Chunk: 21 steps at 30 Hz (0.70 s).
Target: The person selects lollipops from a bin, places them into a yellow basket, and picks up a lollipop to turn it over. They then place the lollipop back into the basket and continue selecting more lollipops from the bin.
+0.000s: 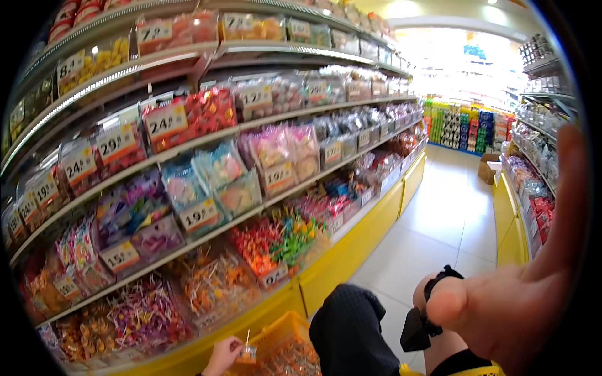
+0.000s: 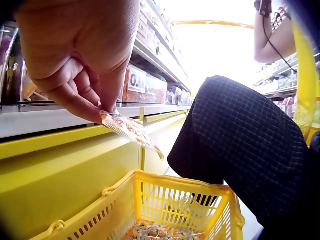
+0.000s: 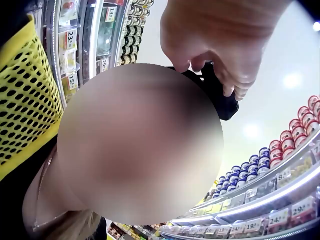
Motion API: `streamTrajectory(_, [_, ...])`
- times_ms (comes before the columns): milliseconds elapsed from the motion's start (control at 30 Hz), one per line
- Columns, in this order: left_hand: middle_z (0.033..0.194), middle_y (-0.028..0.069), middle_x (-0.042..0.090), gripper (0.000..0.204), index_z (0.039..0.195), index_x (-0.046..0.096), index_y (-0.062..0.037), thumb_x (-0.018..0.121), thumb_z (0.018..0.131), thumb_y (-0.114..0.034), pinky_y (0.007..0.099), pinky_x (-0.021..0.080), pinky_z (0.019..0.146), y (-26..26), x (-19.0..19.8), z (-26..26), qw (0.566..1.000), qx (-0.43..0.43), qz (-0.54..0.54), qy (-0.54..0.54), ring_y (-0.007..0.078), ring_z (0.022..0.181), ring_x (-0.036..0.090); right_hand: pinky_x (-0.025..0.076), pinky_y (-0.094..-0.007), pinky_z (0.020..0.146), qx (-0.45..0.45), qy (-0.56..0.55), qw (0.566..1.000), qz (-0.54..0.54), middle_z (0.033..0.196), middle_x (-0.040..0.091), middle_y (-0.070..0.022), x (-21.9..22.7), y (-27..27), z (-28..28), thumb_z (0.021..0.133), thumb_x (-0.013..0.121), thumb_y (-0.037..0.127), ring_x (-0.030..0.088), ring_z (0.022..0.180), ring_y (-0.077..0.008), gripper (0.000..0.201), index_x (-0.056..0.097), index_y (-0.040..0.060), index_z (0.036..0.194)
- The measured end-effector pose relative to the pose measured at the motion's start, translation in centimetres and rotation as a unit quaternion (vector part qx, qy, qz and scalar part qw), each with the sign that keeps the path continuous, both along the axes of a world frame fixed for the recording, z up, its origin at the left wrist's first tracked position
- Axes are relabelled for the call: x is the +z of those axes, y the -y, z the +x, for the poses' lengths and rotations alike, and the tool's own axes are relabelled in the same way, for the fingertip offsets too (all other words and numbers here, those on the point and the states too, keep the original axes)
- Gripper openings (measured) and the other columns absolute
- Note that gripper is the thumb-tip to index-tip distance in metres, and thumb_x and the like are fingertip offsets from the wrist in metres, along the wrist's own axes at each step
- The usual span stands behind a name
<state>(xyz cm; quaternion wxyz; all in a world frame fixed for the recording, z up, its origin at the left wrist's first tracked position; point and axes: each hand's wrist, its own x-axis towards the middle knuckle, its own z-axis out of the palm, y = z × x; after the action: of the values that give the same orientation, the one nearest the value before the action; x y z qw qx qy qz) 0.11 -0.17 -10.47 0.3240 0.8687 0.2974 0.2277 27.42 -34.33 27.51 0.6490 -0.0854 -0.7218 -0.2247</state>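
Note:
My left hand (image 1: 222,358) pinches a wrapped lollipop (image 1: 248,353) by its edge, its white stick pointing up. In the left wrist view the clear, orange-printed wrapper (image 2: 131,129) hangs from thumb and fingertips above the yellow basket (image 2: 185,179). Inside that basket lie several similar orange-wrapped lollipops (image 2: 157,231). My right hand (image 1: 511,307) is raised close to the head camera. Seen from the right wrist, the right hand (image 3: 220,40) has its fingers curled at the edge of a black head-worn device (image 3: 223,102), which is partly hidden by the hand and a blurred area.
Shelves of bagged sweets (image 1: 188,119) with price tags rise on the left. A bin of orange lollipops (image 1: 219,279) sits low above the yellow base cabinets (image 1: 357,260). A dark-clothed knee (image 1: 348,332) is beside the basket. The tiled aisle (image 1: 433,200) leads to stacked goods, with more shelves right.

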Motion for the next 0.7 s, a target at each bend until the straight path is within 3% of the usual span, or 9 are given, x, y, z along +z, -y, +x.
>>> streamTrajectory(33, [0.080, 0.0148, 0.067, 0.013, 0.090, 0.064, -0.0027, 0.066, 0.079, -0.009, 0.0346, 0.051, 0.068, 0.8, 0.4, -0.2, 0.998, 0.006, 0.059, -0.009, 0.0260, 0.074, 0.066, 0.040, -0.0405, 0.096, -0.013, 0.002, 1.000, 0.005, 0.128, 0.045, -0.0138, 0.3, 0.3, 0.1, 0.095, 0.053, 0.026, 0.056, 0.102, -0.0236, 0.068, 0.010, 0.0143, 0.146])
streamTrajectory(167, [0.077, 0.0127, 0.067, 0.011, 0.087, 0.065, -0.0029, 0.067, 0.077, -0.004, 0.0317, 0.052, 0.066, -0.8, -1.1, 0.5, 0.999, 0.015, 0.038, -0.001, 0.0210, 0.070, 0.066, 0.043, -0.0394, 0.091, -0.030, 0.013, 0.999, 0.013, 0.120, 0.050, -0.0152, 0.6, 1.1, -0.1, 0.095, 0.051, 0.025, 0.057, 0.096, -0.0239, 0.062, 0.018, 0.0090, 0.145])
streamTrajectory(233, [0.071, 0.0090, 0.065, 0.013, 0.089, 0.064, 0.0002, 0.068, 0.082, -0.010, 0.0302, 0.050, 0.062, -2.4, -2.7, 0.4, 0.996, 0.017, -0.070, -0.047, 0.0159, 0.065, 0.064, 0.044, -0.0389, 0.089, -0.039, 0.013, 0.999, -0.006, 0.116, 0.052, -0.0160, 0.7, 0.2, -0.1, 0.096, 0.051, 0.024, 0.057, 0.093, -0.0241, 0.059, 0.022, 0.0063, 0.144])
streamTrajectory(300, [0.071, 0.0094, 0.066, 0.013, 0.090, 0.064, 0.0008, 0.067, 0.082, -0.009, 0.0315, 0.050, 0.063, 0.3, 2.9, 1.1, 0.998, 0.001, -0.041, -0.054, 0.0173, 0.065, 0.064, 0.046, -0.0384, 0.086, -0.070, 0.000, 0.996, -0.047, 0.112, 0.055, -0.0167, 1.3, -1.8, 0.7, 0.096, 0.050, 0.023, 0.058, 0.090, -0.0242, 0.057, 0.026, 0.0037, 0.143])
streamTrajectory(367, [0.073, 0.0105, 0.066, 0.013, 0.090, 0.063, 0.0022, 0.067, 0.083, -0.009, 0.0310, 0.051, 0.063, 0.3, 2.6, 0.9, 0.993, 0.014, -0.104, -0.049, 0.0185, 0.066, 0.064, 0.047, -0.0379, 0.084, -0.102, -0.096, 0.980, -0.139, 0.108, 0.057, -0.0174, 1.8, -4.7, 5.0, 0.096, 0.049, 0.023, 0.058, 0.087, -0.0244, 0.055, 0.030, 0.0010, 0.142])
streamTrajectory(400, [0.075, 0.0119, 0.066, 0.014, 0.090, 0.063, 0.0035, 0.067, 0.083, -0.008, 0.0298, 0.051, 0.064, 0.1, 2.2, 0.9, 0.993, 0.019, -0.102, -0.050, 0.0182, 0.068, 0.065, 0.046, -0.0263, 0.072, -0.044, -0.176, 0.962, -0.203, 0.090, 0.058, -0.0111, 1.6, -6.3, 9.8, 0.093, 0.053, 0.015, 0.056, 0.079, -0.0165, 0.055, 0.031, 0.0002, 0.142])
streamTrajectory(433, [0.075, 0.0119, 0.066, 0.014, 0.090, 0.063, 0.0035, 0.067, 0.083, -0.008, 0.0298, 0.051, 0.064, 0.2, 2.5, 1.0, 0.993, 0.024, -0.104, -0.048, 0.0182, 0.068, 0.065, 0.042, -0.0197, 0.055, -0.063, -0.290, 0.920, -0.256, 0.071, 0.056, -0.0017, 1.3, -8.5, 13.2, 0.093, 0.055, 0.011, 0.050, 0.061, -0.0082, 0.063, 0.023, 0.0021, 0.146])
streamTrajectory(567, [0.076, 0.0122, 0.066, 0.015, 0.092, 0.064, 0.0032, 0.067, 0.083, -0.008, 0.0289, 0.052, 0.064, 0.2, 2.6, 0.6, 0.995, 0.015, -0.083, -0.047, 0.0178, 0.068, 0.065, 0.029, -0.0227, 0.041, -0.046, -0.424, 0.734, -0.529, 0.063, 0.046, 0.0019, -4.1, -15.4, 29.8, 0.090, 0.051, 0.007, 0.039, 0.047, -0.0078, 0.074, 0.007, 0.0110, 0.150])
streamTrajectory(700, [0.076, 0.0119, 0.066, 0.015, 0.092, 0.064, 0.0027, 0.067, 0.082, -0.008, 0.0290, 0.052, 0.064, -0.2, 2.6, 0.6, 0.994, 0.020, -0.098, -0.046, 0.0178, 0.068, 0.065, 0.025, -0.0213, 0.040, -0.025, -0.487, 0.692, -0.533, 0.061, 0.044, 0.0020, -3.9, -16.9, 33.4, 0.091, 0.046, 0.007, 0.034, 0.045, -0.0075, 0.072, 0.005, 0.0204, 0.149])
